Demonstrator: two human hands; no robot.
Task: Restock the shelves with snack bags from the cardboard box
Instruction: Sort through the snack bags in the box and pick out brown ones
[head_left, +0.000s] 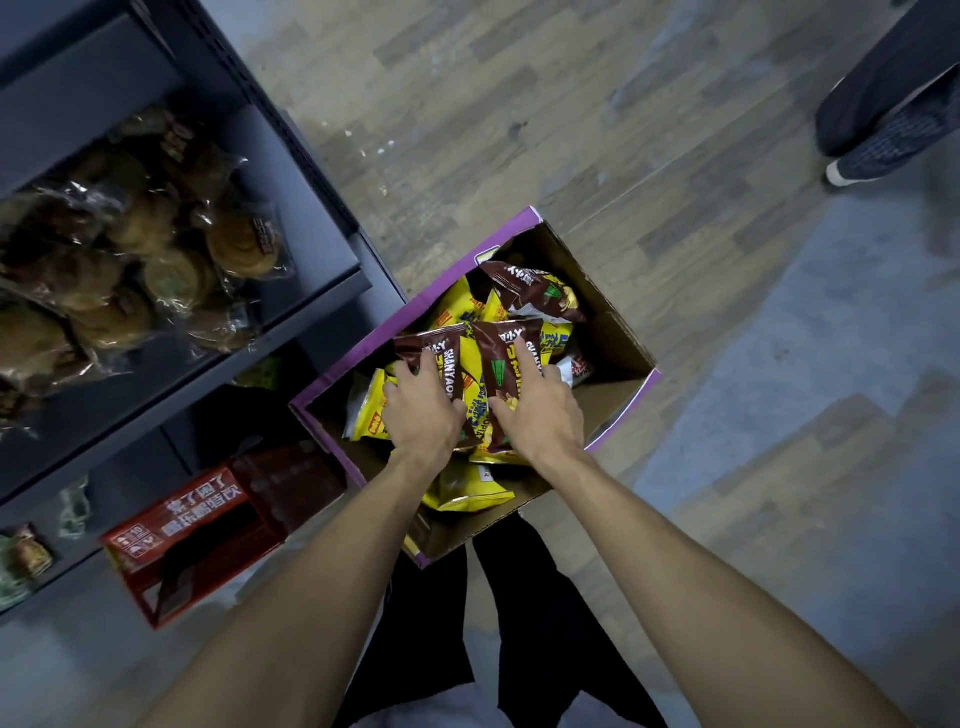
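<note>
- Restocking is looking barely begun: the cardboard box (626, 338), at frame centre, is holding many yellow snack bags (460, 312) and brown ones.
- The left hand (423, 410) is lying spread-fingered on the left brown bag (431, 351), and the right hand (540, 415) on the right brown bag (504, 364); I cannot tell whether either is gripping.
- The shelves (311, 296), at upper left, are showing only wrapped pastries (156, 244).

The head-worn camera looks steeply down, close above the cardboard box (618, 343).

We see a dim, soft-lit scene, edges bowed by the wide lens, shelf (156, 312) wrappers glinting, corners blurred.
</note>
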